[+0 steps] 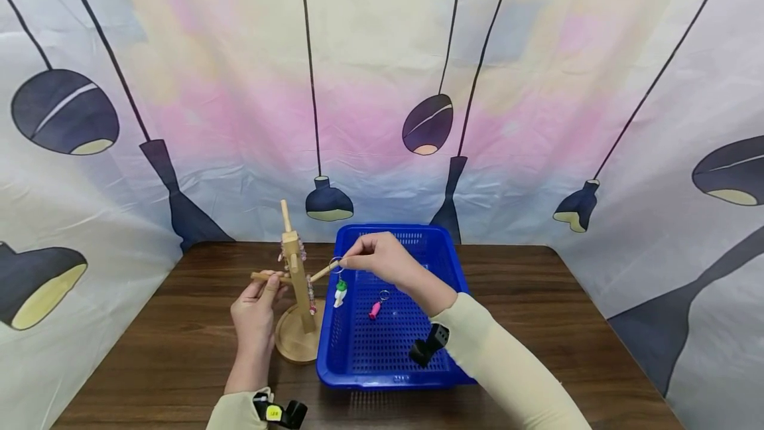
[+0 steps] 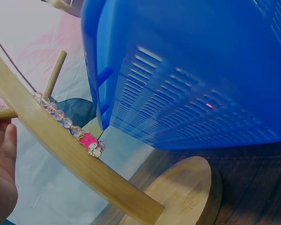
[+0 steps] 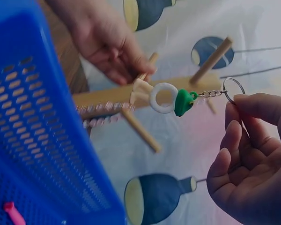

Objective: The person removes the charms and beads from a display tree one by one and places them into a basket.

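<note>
My right hand [image 1: 388, 263] pinches the metal ring [image 3: 234, 89] of a keychain between thumb and finger. From its short chain hangs a charm with a green top [image 3: 182, 103], a white ring and a pale end. In the head view the ring overlaps the tip of the right peg [image 1: 325, 271]; I cannot tell whether it is around it. My left hand [image 1: 253, 314] grips the left peg [image 1: 262, 277] of a wooden stand [image 1: 298, 284] with a round base. Beaded bracelets hang on the stand, one with a pink-hooded charm [image 2: 90, 143].
A blue perforated basket [image 1: 394, 382] stands right of the stand, close to its base, below my right forearm. A pink keychain [image 1: 375, 310] lies inside it. The brown wooden table [image 1: 525, 324] meets a lamp-patterned cloth backdrop [image 1: 382, 118] behind.
</note>
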`<state>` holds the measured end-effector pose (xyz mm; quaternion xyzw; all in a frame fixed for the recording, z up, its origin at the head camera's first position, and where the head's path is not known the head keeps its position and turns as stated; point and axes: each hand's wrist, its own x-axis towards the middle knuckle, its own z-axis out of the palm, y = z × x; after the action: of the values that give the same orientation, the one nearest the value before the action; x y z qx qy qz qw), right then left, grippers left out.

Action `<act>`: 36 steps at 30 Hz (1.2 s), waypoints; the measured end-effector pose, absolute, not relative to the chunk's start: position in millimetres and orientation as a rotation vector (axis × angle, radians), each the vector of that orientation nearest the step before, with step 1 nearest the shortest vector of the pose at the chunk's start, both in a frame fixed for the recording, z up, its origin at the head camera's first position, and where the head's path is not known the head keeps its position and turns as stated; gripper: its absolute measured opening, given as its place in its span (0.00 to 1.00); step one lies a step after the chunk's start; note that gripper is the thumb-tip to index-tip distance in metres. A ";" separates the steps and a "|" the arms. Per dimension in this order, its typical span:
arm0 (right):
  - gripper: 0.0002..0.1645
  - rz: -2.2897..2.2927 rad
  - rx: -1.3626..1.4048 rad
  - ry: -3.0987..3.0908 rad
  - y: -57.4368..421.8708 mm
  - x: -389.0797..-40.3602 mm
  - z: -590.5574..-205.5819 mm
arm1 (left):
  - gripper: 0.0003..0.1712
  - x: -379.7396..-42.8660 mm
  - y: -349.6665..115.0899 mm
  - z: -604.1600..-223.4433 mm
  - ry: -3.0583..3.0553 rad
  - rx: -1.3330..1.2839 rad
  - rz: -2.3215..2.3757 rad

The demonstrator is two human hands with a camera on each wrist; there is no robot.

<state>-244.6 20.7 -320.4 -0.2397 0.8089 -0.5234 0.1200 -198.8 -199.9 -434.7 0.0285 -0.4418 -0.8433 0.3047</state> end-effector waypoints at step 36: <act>0.07 -1.359 -0.404 2.451 31.6 -317.5 -399.9 | 0.13 -199.3 -198.6 -434.4 -1.197 0.101 -2.198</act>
<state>-317.5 31.6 -399.9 -0.1411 0.8552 -0.4742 0.1541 -199.3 -198.6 -434.4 0.0383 -0.4538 -0.8334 0.3133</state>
